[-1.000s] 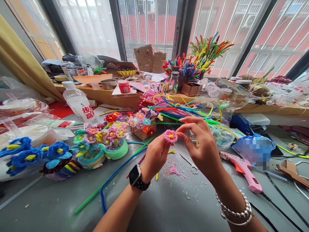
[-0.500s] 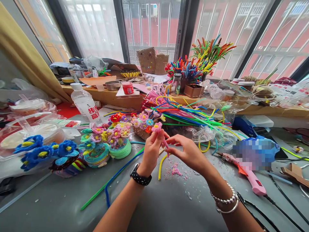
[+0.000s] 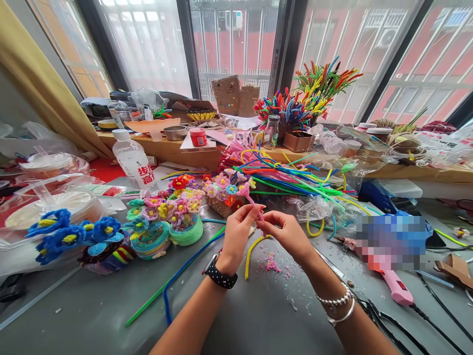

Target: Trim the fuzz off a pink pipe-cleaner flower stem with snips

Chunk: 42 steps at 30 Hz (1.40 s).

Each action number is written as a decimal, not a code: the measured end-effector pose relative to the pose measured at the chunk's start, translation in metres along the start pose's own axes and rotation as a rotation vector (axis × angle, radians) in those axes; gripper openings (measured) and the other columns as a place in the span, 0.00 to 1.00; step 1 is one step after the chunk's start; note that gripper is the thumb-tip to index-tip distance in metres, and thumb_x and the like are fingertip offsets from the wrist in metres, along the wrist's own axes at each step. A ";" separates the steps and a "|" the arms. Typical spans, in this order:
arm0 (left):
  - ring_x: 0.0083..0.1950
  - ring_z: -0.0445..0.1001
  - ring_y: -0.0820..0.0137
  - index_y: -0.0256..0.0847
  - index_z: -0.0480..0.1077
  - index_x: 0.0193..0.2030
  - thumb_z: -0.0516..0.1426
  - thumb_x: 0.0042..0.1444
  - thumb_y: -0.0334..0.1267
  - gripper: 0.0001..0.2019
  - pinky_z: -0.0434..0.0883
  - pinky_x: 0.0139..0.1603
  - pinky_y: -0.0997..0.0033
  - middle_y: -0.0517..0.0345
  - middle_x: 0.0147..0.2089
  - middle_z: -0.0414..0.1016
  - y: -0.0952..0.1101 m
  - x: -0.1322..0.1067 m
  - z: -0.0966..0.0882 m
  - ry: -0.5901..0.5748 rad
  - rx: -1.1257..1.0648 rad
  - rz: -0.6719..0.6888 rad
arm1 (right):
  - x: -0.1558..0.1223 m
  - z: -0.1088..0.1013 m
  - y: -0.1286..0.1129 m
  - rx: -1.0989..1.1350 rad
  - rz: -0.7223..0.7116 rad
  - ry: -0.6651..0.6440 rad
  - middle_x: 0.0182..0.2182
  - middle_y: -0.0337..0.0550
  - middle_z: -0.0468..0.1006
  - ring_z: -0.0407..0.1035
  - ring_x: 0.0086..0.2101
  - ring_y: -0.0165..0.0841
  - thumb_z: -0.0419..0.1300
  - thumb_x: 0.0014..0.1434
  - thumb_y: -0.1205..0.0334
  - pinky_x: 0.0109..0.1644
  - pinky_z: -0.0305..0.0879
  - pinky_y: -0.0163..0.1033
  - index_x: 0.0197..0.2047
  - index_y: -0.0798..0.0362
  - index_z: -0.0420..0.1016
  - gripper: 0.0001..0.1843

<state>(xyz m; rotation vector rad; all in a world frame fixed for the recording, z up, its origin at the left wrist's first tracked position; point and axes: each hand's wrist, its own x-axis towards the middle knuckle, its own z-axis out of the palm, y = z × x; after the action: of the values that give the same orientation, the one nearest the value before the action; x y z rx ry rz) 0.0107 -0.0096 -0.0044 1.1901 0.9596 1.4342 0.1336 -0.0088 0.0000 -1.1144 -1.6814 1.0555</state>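
Note:
A pink pipe-cleaner flower (image 3: 244, 190) tilts up and to the left above my fingers, its fuzzy pink stem running down between both hands. My left hand (image 3: 236, 236) is closed, pinching the stem between thumb and fingers. Close beside it, my right hand (image 3: 290, 236) pinches the lower part of that stem; the fingers partly hide it. Below the hands lie a bent yellow pipe cleaner (image 3: 250, 256) and a small heap of pink fuzz (image 3: 272, 264). Just behind the flower stands a pot of pastel pipe-cleaner flowers (image 3: 219, 187).
Left are blue flowers (image 3: 70, 234), two round flower pots (image 3: 186, 230) and a water bottle (image 3: 135, 160). A pile of loose pipe cleaners (image 3: 284, 172) lies behind the hands. A pink glue gun (image 3: 397, 286) with a cord lies right, beside a blurred blue bag.
My left hand has slid down from just under the flower head to lower on the stem, baring more stem. My right hand has moved in closer, and the flower leans further away.

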 end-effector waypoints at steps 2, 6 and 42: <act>0.34 0.69 0.73 0.37 0.73 0.35 0.56 0.49 0.41 0.11 0.65 0.40 0.73 0.58 0.30 0.73 -0.001 0.002 -0.002 0.017 -0.044 -0.020 | 0.001 0.001 0.005 -0.004 0.009 0.036 0.26 0.42 0.74 0.68 0.28 0.32 0.59 0.48 0.51 0.32 0.64 0.35 0.31 0.56 0.72 0.15; 0.36 0.71 0.72 0.37 0.72 0.37 0.56 0.48 0.39 0.10 0.66 0.41 0.72 0.56 0.32 0.74 -0.001 0.004 -0.003 0.019 -0.048 -0.018 | 0.003 0.003 0.011 0.080 0.064 0.025 0.24 0.42 0.74 0.68 0.26 0.32 0.60 0.47 0.53 0.32 0.64 0.36 0.29 0.57 0.72 0.14; 0.35 0.72 0.74 0.36 0.70 0.42 0.57 0.48 0.38 0.13 0.68 0.34 0.79 0.54 0.36 0.76 0.029 0.011 -0.031 -0.056 -0.170 -0.021 | 0.014 0.048 0.021 -1.048 -0.426 -0.311 0.35 0.47 0.73 0.63 0.39 0.38 0.52 0.52 0.74 0.37 0.59 0.39 0.35 0.55 0.72 0.10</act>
<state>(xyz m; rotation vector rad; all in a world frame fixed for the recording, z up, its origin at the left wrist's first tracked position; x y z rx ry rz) -0.0252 -0.0036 0.0196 1.0863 0.7924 1.4286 0.0903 0.0007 -0.0310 -1.1159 -2.6880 0.0004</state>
